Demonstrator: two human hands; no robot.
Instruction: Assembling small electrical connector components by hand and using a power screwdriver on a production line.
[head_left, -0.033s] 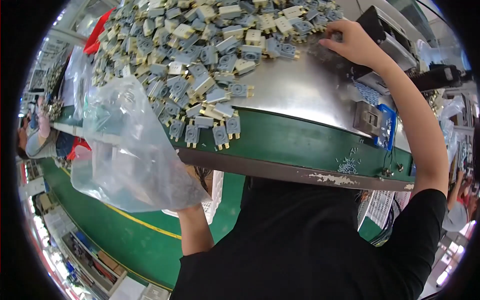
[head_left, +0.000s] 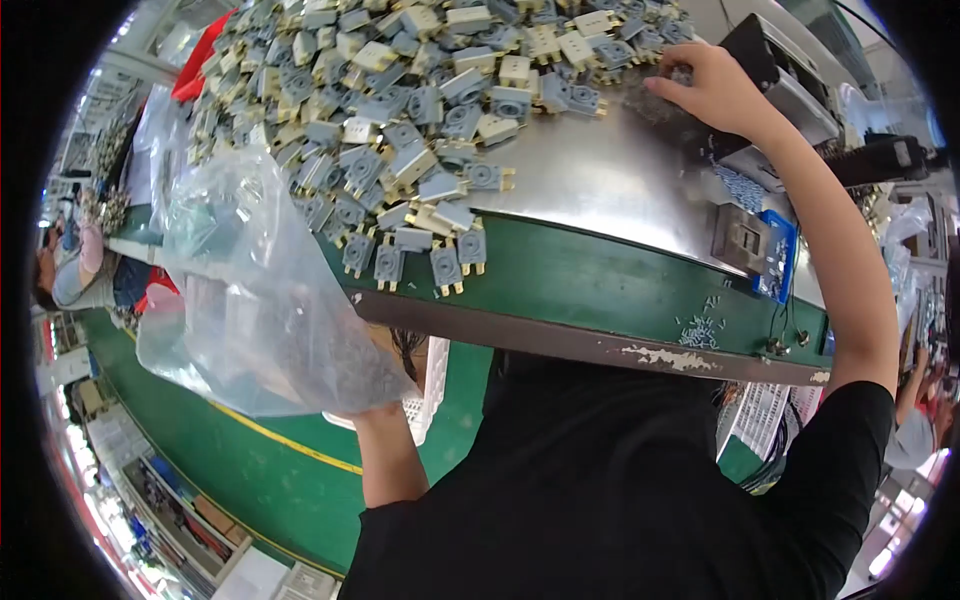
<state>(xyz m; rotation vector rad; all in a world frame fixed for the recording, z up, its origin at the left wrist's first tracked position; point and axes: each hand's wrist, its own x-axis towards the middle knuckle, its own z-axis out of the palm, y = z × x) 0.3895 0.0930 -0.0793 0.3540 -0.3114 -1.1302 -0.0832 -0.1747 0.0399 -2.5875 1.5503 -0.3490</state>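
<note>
A translucent plastic bag (head_left: 265,310) hangs in the air at the left, over the table's front edge. My left hand (head_left: 378,385) is inside or behind its lower right corner; only the wrist shows plainly, and the fingers are hidden. At the far right of the metal tabletop, my right hand (head_left: 712,90) is bent down with thumb and fingers curled around small clear pieces (head_left: 682,75) too small to name. Left of it spreads a big heap of grey and cream plastic housings (head_left: 400,110) with brass-coloured prongs.
A blue tray (head_left: 776,258) of small parts and a metal block (head_left: 742,238) stand below my right forearm. Loose screws (head_left: 698,332) lie on the green table edge (head_left: 590,285). A black and silver machine (head_left: 785,85) sits beyond. A white crate (head_left: 432,390) is underneath.
The plastic bag has shifted slightly up and to the left against the table. My right hand stays at the clear pieces, its fingers barely different.
</note>
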